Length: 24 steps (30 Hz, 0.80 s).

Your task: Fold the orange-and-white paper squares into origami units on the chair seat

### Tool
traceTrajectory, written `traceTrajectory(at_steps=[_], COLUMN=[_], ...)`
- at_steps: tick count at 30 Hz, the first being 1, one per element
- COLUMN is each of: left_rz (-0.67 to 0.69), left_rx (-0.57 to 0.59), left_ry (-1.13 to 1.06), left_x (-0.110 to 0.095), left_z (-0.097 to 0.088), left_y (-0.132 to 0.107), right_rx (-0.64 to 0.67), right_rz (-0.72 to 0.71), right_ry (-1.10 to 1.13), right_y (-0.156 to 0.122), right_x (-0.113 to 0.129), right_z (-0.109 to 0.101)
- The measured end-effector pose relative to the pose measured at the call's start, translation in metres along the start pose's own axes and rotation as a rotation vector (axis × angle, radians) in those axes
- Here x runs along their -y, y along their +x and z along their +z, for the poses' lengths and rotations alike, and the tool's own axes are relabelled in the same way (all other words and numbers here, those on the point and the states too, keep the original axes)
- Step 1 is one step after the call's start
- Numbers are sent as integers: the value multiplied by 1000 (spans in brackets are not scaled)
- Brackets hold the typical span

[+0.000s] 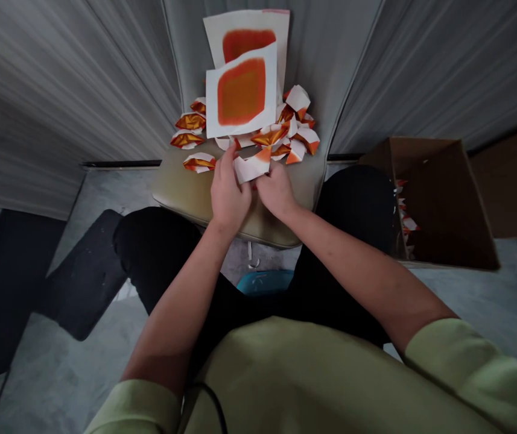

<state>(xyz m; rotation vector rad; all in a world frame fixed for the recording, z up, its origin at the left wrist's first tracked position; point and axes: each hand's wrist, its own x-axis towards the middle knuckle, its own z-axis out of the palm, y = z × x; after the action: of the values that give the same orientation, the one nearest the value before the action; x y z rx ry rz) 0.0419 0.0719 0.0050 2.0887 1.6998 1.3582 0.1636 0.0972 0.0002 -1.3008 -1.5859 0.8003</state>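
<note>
Between my two hands is a folded paper piece [251, 167], white with an orange corner. My left hand [228, 196] grips its left end, fingers bent around it. At the other end my right hand [276, 188] is closed on the paper, its fingertips partly hidden. Just beyond, a white sheet with an orange-gold square [241, 90] leans over a second such sheet [217, 33] against the chair back. Folded gold-and-white paper pieces [190, 122] lie on the left of the seat, and a heap of similar folded pieces [301, 141] sits on the right.
The padded chair seat [181, 187] is in front of my knees. An open cardboard box [448, 205] stands on the right, with several folded pieces [408, 223] inside. A dark flat mat [86, 277] lies on the floor at left. Grey curtains [81, 78] hang behind.
</note>
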Motion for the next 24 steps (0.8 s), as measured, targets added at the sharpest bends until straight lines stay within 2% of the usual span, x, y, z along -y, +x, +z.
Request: traceTrajectory(at_steps=[5,9,11,16,19,24], left_rz=[-44,-98,-199,-586,-653,-685], left_rx=[43,129,180,334,387,396], left_ry=[-56,-304,-501,-920,-1014,-1069], left_x=[-1,-7,-10,-19,-27,-37], left_z=[-2,-12,-18,-34,-41,-43], left_y=[-2,-4,-4,0,1,1], right_rx=[-49,-98,-86,40,82,128], right_rz=[-95,-254,-360,-532,-584,-577], right_ry=[63,-4,-23,-81,-108,-171], right_y=[2,6,4,-13,-23,-27], right_x=[3,3,4,9,8,7], right_z=[-9,-30,-40,-57,-61,-67])
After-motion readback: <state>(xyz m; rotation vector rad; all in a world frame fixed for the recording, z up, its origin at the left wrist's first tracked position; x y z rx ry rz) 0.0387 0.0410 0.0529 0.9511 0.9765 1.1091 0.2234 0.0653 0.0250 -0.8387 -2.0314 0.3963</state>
